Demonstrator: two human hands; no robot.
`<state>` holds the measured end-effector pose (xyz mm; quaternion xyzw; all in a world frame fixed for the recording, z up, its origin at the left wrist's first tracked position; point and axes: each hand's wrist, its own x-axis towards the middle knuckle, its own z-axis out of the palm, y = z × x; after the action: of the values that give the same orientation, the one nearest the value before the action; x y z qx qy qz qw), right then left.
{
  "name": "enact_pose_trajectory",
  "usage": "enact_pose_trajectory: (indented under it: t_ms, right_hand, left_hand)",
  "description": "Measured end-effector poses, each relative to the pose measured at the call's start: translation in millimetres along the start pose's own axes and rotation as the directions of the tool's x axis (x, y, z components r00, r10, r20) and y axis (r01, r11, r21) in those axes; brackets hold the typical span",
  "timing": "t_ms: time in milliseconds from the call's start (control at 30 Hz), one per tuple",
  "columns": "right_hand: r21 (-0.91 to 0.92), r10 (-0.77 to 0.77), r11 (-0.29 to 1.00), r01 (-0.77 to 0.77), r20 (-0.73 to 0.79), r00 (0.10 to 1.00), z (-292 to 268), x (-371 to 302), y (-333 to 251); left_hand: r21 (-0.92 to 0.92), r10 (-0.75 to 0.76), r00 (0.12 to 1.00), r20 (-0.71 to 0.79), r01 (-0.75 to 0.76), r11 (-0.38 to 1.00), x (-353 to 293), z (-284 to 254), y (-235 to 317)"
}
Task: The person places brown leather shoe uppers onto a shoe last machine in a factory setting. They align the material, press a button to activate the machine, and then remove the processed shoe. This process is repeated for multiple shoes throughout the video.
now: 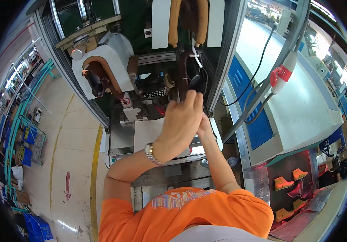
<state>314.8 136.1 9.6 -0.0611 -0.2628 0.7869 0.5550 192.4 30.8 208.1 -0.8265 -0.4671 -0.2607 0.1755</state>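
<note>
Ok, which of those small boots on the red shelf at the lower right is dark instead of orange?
The dark maroon boot, in the middle of the group. The boot above it, the boot to its left and the boot below are orange.

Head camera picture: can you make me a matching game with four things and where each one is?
Things:
1. dark shoe
2. wristwatch
3. red and white plug
4. orange boots

Places:
a. on a shelf at the lower right
b. at the fingertips of the left hand, inside the machine
c. hanging on a cable at the upper right
d. on the left wrist

Pairs: 1-b, 2-d, 3-c, 4-a. The right hand is mostly hidden behind the left one.
</note>
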Motion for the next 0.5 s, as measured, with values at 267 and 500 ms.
enact_pose_trajectory:
  t_ms: [267,500]
  right_hand:
    - [-0.834,-0.458,0.465,0.296,0.059,0.887,-95.3,76.5,27.1]
    - [-0.795,-0.419,0.047,0.605,0.534,0.734,-108.6,82.8,41.5]
  left_hand:
    - [0.074,-0.015,0.997,-0.074,0.021,0.997,-16.8,68.2,8.5]
    - [0.044,-0.074,0.996,-0.051,0.076,0.996,-23.0,72.8,3.8]
